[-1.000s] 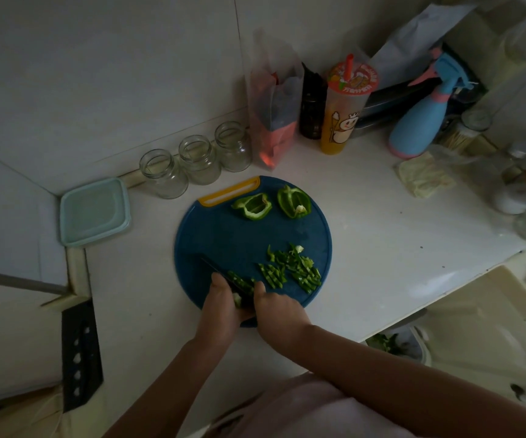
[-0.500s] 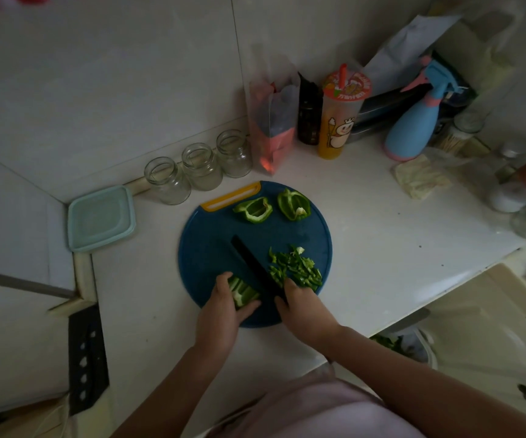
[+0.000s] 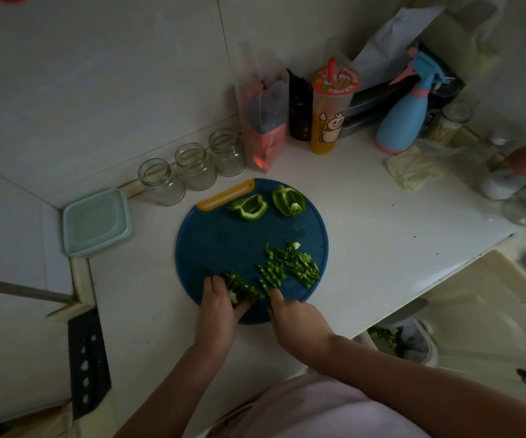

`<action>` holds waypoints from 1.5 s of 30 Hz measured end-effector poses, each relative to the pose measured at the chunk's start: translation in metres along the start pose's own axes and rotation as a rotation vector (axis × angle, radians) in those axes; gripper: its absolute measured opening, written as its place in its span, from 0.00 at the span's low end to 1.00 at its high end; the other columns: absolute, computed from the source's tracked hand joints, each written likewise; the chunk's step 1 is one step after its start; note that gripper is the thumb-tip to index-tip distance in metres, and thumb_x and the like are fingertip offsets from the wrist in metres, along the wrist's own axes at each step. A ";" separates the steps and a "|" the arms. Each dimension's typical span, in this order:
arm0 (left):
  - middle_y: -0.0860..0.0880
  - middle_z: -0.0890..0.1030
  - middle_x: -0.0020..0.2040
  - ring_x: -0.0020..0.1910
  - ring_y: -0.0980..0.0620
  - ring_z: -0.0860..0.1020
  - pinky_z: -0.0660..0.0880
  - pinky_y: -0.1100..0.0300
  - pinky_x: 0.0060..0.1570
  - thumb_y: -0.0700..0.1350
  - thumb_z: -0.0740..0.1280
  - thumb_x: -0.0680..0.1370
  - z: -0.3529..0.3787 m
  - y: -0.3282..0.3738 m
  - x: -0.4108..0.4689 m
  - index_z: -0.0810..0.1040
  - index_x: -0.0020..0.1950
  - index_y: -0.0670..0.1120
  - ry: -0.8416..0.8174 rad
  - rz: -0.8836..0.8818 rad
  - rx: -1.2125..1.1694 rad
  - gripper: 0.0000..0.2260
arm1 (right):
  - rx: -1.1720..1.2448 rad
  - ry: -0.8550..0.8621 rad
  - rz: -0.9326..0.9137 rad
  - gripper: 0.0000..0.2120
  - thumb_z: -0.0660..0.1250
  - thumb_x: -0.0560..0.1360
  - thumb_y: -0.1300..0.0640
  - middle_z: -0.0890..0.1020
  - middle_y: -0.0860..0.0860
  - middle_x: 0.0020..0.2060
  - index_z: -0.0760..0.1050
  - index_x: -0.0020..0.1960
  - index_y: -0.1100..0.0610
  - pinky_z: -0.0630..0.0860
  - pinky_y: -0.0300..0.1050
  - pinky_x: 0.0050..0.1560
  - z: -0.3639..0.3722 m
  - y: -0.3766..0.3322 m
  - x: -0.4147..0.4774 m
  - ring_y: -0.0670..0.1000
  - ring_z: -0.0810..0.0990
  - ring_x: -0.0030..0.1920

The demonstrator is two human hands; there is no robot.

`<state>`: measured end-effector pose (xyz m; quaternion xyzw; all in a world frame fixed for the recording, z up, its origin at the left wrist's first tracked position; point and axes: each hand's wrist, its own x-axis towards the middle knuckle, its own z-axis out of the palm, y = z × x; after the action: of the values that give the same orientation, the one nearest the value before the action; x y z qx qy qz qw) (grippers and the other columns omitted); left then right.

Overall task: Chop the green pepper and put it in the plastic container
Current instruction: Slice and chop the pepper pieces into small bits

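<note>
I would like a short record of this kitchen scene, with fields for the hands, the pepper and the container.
left hand: holds a pepper piece on the cutting board
right hand: curled at the board's near edge; what it grips is unclear
chopped strips: heaped on the board's right
uncut pieces: two, at the board's far side
container: left of the board, lid on

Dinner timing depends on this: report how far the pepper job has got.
Done: a pile of chopped strips lies on the cutting board. In hand: the left hand holds a partly sliced pepper piece, with the right hand beside it. Left: two large pepper pieces are uncut, and the plastic container sits closed.
</note>
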<state>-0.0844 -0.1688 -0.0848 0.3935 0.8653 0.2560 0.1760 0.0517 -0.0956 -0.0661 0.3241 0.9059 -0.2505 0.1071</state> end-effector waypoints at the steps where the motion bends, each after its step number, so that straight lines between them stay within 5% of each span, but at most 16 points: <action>1: 0.40 0.72 0.50 0.49 0.40 0.76 0.74 0.54 0.44 0.46 0.76 0.67 0.000 0.000 0.000 0.71 0.52 0.34 -0.003 -0.009 -0.004 0.23 | 0.002 -0.002 0.002 0.15 0.53 0.80 0.59 0.81 0.59 0.45 0.60 0.65 0.61 0.66 0.48 0.36 0.001 0.000 -0.001 0.64 0.79 0.44; 7: 0.39 0.72 0.54 0.54 0.40 0.74 0.71 0.56 0.51 0.46 0.75 0.68 -0.002 0.002 0.000 0.70 0.58 0.33 -0.015 -0.038 -0.014 0.26 | -0.051 -0.031 -0.014 0.13 0.53 0.78 0.63 0.73 0.55 0.33 0.61 0.62 0.60 0.65 0.48 0.34 -0.005 -0.001 -0.004 0.60 0.73 0.34; 12: 0.39 0.72 0.56 0.57 0.41 0.74 0.72 0.55 0.54 0.47 0.75 0.69 -0.004 0.004 0.001 0.69 0.62 0.34 -0.018 -0.039 0.010 0.29 | -0.092 -0.029 -0.019 0.14 0.53 0.76 0.65 0.77 0.57 0.38 0.61 0.62 0.60 0.65 0.48 0.35 -0.010 -0.003 -0.006 0.62 0.78 0.39; 17: 0.40 0.73 0.55 0.54 0.42 0.74 0.72 0.55 0.50 0.49 0.75 0.69 -0.005 0.004 0.003 0.71 0.61 0.35 -0.015 -0.024 0.040 0.28 | -0.085 -0.048 -0.009 0.14 0.53 0.77 0.65 0.63 0.50 0.29 0.61 0.61 0.60 0.66 0.48 0.35 -0.007 -0.001 -0.004 0.57 0.70 0.34; 23: 0.39 0.73 0.53 0.54 0.41 0.74 0.71 0.56 0.49 0.49 0.75 0.69 -0.004 0.004 0.005 0.72 0.58 0.35 -0.010 -0.034 0.037 0.26 | -0.019 -0.052 0.020 0.13 0.54 0.77 0.64 0.79 0.58 0.42 0.61 0.62 0.60 0.69 0.48 0.35 -0.004 -0.001 -0.004 0.61 0.79 0.41; 34: 0.39 0.74 0.52 0.52 0.41 0.75 0.71 0.54 0.47 0.50 0.76 0.67 -0.007 0.005 0.009 0.72 0.55 0.35 -0.043 -0.018 0.051 0.26 | 0.041 -0.104 0.059 0.15 0.54 0.76 0.66 0.80 0.59 0.45 0.62 0.62 0.61 0.67 0.48 0.36 -0.012 -0.008 0.000 0.61 0.80 0.44; 39: 0.39 0.73 0.52 0.52 0.41 0.75 0.73 0.52 0.47 0.50 0.77 0.66 -0.007 0.004 0.008 0.72 0.55 0.35 -0.051 -0.030 0.039 0.26 | 0.038 -0.128 0.071 0.20 0.54 0.75 0.68 0.75 0.55 0.36 0.59 0.66 0.62 0.67 0.47 0.37 -0.013 -0.013 0.002 0.59 0.76 0.39; 45: 0.39 0.73 0.53 0.52 0.41 0.75 0.71 0.56 0.46 0.49 0.77 0.66 -0.005 0.001 0.011 0.72 0.56 0.34 -0.061 -0.048 0.015 0.27 | 0.035 -0.115 0.073 0.20 0.54 0.75 0.68 0.80 0.59 0.48 0.59 0.67 0.62 0.69 0.47 0.38 -0.012 -0.017 0.005 0.61 0.80 0.46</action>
<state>-0.0933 -0.1610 -0.0817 0.3817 0.8705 0.2330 0.2054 0.0363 -0.0975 -0.0511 0.3438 0.8813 -0.2804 0.1626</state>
